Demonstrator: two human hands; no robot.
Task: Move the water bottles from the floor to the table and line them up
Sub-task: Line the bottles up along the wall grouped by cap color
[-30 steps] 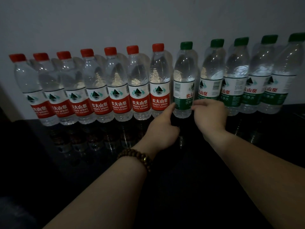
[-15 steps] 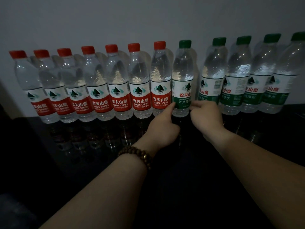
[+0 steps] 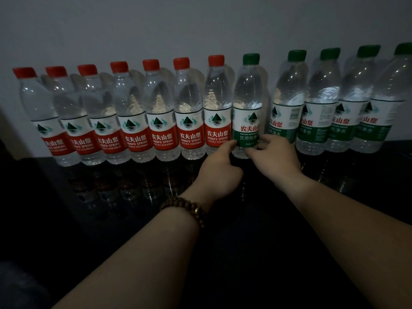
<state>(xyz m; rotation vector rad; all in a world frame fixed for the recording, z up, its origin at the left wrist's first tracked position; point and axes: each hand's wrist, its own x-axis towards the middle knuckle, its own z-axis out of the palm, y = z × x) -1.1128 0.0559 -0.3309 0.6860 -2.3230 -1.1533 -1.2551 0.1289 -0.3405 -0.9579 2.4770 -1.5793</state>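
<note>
Head view shows both hands on the first green-capped bottle [image 3: 247,103], which now stands hard against the last red-capped bottle [image 3: 217,103]; a second ago a slit of wall showed between them, and its label, then turned half away, now faces forward. The left hand [image 3: 219,168] pinches the bottle's lower left side with thumb and forefinger, the other fingers curled in; the right hand [image 3: 275,157] closes narrow around its lower right side. To the right of this bottle a gap stays open before the next green-capped bottle [image 3: 289,103], and the other green ones stand touching beyond it. Left of it, the red row [image 3: 124,112] runs unbroken along the wall [image 3: 200,23]. All bottles visible stand on the dark table [image 3: 334,197], so what likely remains is closing that one gap.
</note>
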